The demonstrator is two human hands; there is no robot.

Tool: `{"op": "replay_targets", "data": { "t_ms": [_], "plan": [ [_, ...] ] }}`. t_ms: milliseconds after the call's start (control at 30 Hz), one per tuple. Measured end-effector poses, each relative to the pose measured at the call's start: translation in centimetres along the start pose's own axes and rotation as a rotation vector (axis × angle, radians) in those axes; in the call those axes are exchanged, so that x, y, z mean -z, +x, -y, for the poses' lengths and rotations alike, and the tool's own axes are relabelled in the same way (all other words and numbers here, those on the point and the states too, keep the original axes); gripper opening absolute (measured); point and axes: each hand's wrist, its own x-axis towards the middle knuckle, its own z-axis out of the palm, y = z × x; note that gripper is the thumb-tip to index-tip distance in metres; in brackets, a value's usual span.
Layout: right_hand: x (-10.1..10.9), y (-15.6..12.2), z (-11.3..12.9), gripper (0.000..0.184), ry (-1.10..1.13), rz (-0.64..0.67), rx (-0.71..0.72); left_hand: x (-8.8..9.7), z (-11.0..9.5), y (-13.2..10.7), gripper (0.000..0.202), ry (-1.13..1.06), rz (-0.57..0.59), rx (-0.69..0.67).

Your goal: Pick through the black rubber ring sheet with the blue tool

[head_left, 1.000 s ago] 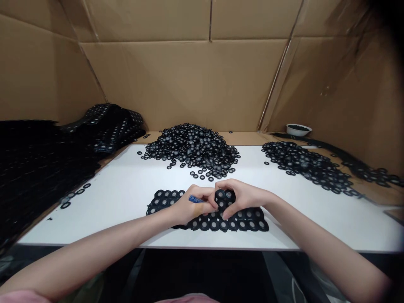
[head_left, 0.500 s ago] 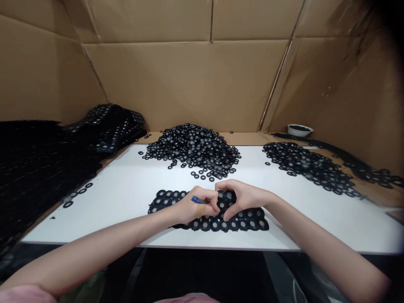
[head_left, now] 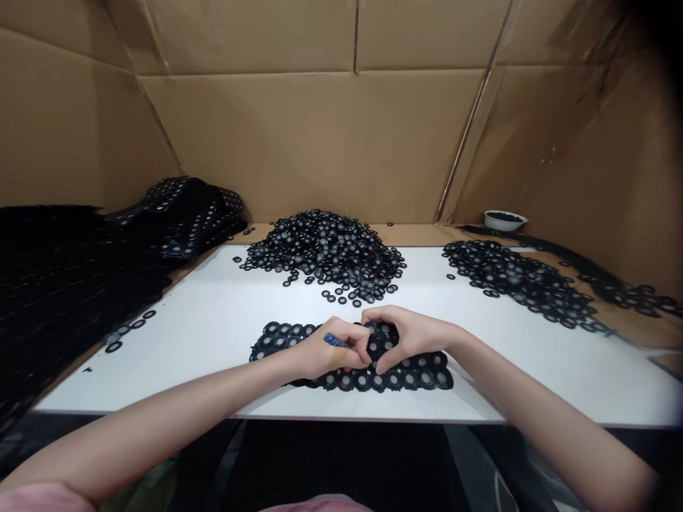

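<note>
A rectangular black sheet made of joined rings with pale grey centres (head_left: 363,382) lies on the white table in front of me. My left hand (head_left: 337,347) is closed on top of its middle, with fingertips pinched together. What the pinch holds is hidden. My right hand (head_left: 410,337) curves round several rings of the sheet, its thumb on the near side and forefinger on the far side, gripping it. The two hands nearly touch over the sheet. Blue marking and a tan plaster show on the back of my left hand.
A heap of loose black rings (head_left: 325,245) stands behind the sheet, and a second, flatter ring pile (head_left: 520,277) lies to the right. Black sheets (head_left: 69,284) are stacked at the left. A white bowl (head_left: 504,221) sits at the back right, before cardboard walls (head_left: 309,142).
Both hands keep almost the same place on the sheet, with only a very slight shift of the fingers. The view has moved a little.
</note>
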Motion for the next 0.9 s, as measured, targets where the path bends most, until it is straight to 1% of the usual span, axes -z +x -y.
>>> {"op": "replay_targets", "data": {
  "t_ms": [167,333,433,533,633,733,800,900],
  "plan": [
    [0.1,-0.2,0.2,0.047,-0.011,-0.006,-0.027,-0.1,0.1,-0.2,0.009,0.032,-0.033,-0.004],
    [0.1,-0.4,0.4,0.059,-0.034,-0.034,-0.075,-0.2,-0.1,-0.2,0.009,0.062,-0.113,-0.116],
    [0.0,-0.3,0.4,0.063,-0.055,-0.062,-0.094,-0.2,-0.2,-0.3,0.013,0.128,-0.124,-0.177],
    [-0.2,-0.3,0.4,0.065,-0.057,-0.063,-0.116,-0.2,-0.3,-0.4,0.016,0.158,-0.137,-0.195],
    [-0.3,-0.4,0.3,0.07,-0.058,-0.07,-0.117,-0.3,-0.6,-0.6,0.013,0.041,-0.164,-0.175],
    [-0.4,-0.5,0.1,0.078,-0.058,-0.076,-0.116,-0.6,-0.8,-0.8,0.013,-0.121,-0.16,-0.096],
    [-0.4,-0.5,0.0,0.082,-0.049,-0.075,-0.121,-0.9,-0.8,-0.9,0.012,-0.135,-0.133,-0.048],
    [-0.3,-0.6,0.1,0.083,-0.042,-0.066,-0.132,-1.2,-0.7,-0.9,0.01,-0.096,-0.114,-0.034]
  ]
}}
